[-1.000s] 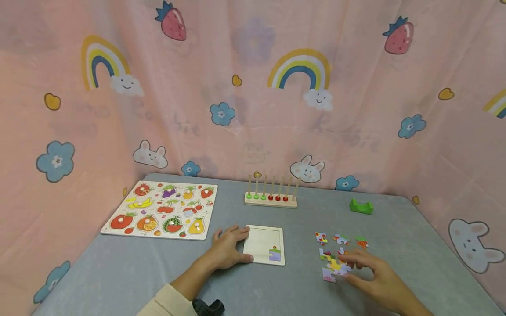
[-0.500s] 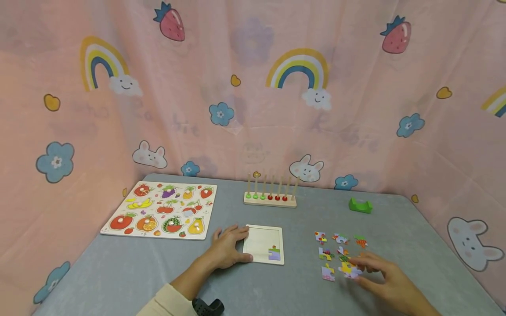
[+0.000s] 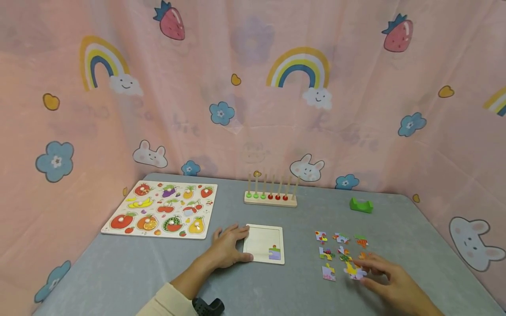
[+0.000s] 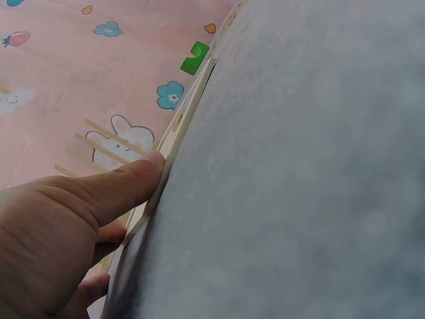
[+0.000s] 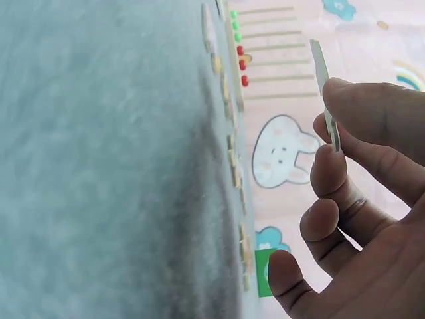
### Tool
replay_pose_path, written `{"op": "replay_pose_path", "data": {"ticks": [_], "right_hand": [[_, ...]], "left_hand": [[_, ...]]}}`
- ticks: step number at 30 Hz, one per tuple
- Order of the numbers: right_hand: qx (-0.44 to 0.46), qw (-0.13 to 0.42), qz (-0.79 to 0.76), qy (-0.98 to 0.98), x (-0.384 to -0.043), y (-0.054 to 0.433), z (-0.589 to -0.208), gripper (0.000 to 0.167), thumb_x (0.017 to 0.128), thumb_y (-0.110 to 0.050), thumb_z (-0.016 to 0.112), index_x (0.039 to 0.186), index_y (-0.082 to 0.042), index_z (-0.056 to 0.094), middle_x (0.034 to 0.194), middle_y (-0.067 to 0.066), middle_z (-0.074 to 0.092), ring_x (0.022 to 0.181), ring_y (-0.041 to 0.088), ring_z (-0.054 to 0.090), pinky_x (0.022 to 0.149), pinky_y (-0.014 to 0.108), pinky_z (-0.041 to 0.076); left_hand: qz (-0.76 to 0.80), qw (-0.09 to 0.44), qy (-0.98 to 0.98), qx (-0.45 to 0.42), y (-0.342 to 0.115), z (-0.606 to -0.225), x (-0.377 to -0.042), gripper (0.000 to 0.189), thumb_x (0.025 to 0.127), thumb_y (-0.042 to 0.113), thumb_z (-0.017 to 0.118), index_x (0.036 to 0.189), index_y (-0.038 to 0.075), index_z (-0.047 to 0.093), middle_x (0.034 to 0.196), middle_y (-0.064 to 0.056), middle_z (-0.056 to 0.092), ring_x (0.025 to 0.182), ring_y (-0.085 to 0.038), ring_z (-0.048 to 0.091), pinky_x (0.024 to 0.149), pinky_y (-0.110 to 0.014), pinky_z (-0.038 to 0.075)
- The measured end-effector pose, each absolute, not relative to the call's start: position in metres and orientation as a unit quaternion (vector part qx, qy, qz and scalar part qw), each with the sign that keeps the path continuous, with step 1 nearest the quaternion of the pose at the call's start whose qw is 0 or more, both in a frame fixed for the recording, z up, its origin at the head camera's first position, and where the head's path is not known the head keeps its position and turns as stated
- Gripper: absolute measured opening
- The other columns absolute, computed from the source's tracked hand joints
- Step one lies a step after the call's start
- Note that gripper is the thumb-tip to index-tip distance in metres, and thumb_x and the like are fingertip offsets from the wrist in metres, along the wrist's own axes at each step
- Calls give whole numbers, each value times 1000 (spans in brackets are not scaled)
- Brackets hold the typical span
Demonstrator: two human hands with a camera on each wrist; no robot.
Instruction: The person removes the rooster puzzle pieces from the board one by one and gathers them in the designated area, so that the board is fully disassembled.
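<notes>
My left hand (image 3: 226, 250) holds the left edge of a small square wooden puzzle tray (image 3: 257, 241), its thumb at the near corner and fingertips at the far one. In the left wrist view the thumb (image 4: 136, 181) lies along the tray's rim. One purple and green jigsaw piece (image 3: 274, 253) sits in the tray's near right corner. At the right, my right hand (image 3: 389, 281) pinches a yellow and lilac jigsaw piece (image 3: 354, 271) between thumb and fingertips. The right wrist view shows this piece edge-on, raised above the table. Several loose jigsaw pieces (image 3: 325, 253) lie just left of and beyond that hand.
A large fruit puzzle board (image 3: 158, 210) lies at the left. Behind the tray stands a wooden peg rack (image 3: 270, 200) with green and red beads. A green block with a notch (image 3: 361, 205) is at the back right. A patterned pink curtain (image 3: 253, 131) surrounds the grey table.
My right hand has drawn the yellow and lilac piece rightward, away from the other loose pieces, uncovering the ones beneath. The left hand and tray have stayed in place.
</notes>
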State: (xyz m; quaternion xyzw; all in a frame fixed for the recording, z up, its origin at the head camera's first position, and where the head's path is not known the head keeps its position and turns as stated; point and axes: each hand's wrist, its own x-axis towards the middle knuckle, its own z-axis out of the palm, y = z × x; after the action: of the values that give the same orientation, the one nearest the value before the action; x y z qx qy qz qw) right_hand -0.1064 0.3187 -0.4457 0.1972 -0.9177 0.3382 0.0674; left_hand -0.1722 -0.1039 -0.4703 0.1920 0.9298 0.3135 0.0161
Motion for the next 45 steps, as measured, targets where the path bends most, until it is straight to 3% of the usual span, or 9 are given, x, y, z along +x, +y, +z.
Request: {"op": "replay_pose_path", "data": {"ticks": [2, 7, 12, 15, 19, 23, 28, 34, 45], "right_hand": [[190, 51, 348, -917, -107, 320, -448, 33, 84, -18, 76, 116, -13, 70, 109, -4, 66, 113, -17, 34, 77, 17, 45], [203, 23, 376, -904, -110, 324, -456, 34, 85, -15, 75, 117, -8, 68, 115, 1, 64, 113, -16, 36, 79, 17, 47], [201, 40, 368, -907, -110, 326, -464, 33, 82, -15, 77, 114, -13, 70, 115, -1, 65, 120, -16, 27, 89, 5, 28], [185, 38, 360, -914, -110, 325, -466, 32, 82, -17, 77, 113, -14, 70, 116, 7, 65, 134, 11, 31, 87, 1, 20], [174, 29, 358, -917, -111, 323, -467, 32, 81, -17, 78, 113, -14, 71, 121, 16, 61, 125, 53, 35, 87, 0, 18], [187, 45, 332, -924, -112, 323, -470, 32, 80, -18, 79, 111, -16, 72, 117, 8, 63, 120, 31, 48, 88, 7, 29], [207, 60, 300, -929, -114, 322, -472, 32, 80, -17, 79, 110, -12, 72, 108, -1, 62, 92, 2, 52, 72, 23, 45], [172, 28, 300, -938, -115, 318, -469, 33, 80, -20, 79, 111, -12, 72, 107, -3, 58, 87, 3, 51, 72, 26, 46], [192, 130, 327, -916, -108, 314, -450, 37, 78, -10, 81, 113, -9, 70, 102, -3, 60, 78, 11, 49, 63, 27, 43]], "left_hand": [[314, 17, 930, 192, -104, -470, -172, 71, 74, 34, 84, 133, 5, 59, 142, -3, 49, 137, -31, 30, 105, -63, 6], [314, 21, 930, 190, -104, -471, -173, 71, 74, 35, 83, 134, 6, 58, 142, -3, 49, 138, -31, 30, 104, -64, 6], [318, 18, 928, 193, -104, -470, -172, 70, 74, 33, 84, 133, 4, 59, 142, -3, 49, 137, -32, 30, 104, -64, 6], [319, 17, 927, 194, -104, -469, -172, 70, 74, 32, 84, 132, 3, 59, 142, -4, 50, 137, -32, 30, 104, -64, 6], [318, 17, 928, 194, -103, -469, -172, 70, 74, 33, 84, 132, 3, 59, 142, -3, 50, 137, -32, 30, 104, -64, 6], [319, 17, 927, 194, -104, -470, -173, 70, 74, 33, 84, 132, 4, 59, 142, -3, 49, 137, -32, 30, 104, -64, 6], [322, 16, 926, 195, -104, -471, -173, 70, 74, 32, 84, 133, 3, 59, 142, -3, 49, 138, -32, 29, 104, -64, 5], [323, 16, 926, 192, -105, -471, -173, 70, 74, 32, 84, 133, 4, 59, 142, -3, 49, 138, -33, 29, 104, -64, 5], [319, 15, 927, 196, -105, -472, -173, 70, 74, 33, 84, 132, 4, 59, 142, -3, 49, 137, -32, 30, 104, -64, 6]]}}
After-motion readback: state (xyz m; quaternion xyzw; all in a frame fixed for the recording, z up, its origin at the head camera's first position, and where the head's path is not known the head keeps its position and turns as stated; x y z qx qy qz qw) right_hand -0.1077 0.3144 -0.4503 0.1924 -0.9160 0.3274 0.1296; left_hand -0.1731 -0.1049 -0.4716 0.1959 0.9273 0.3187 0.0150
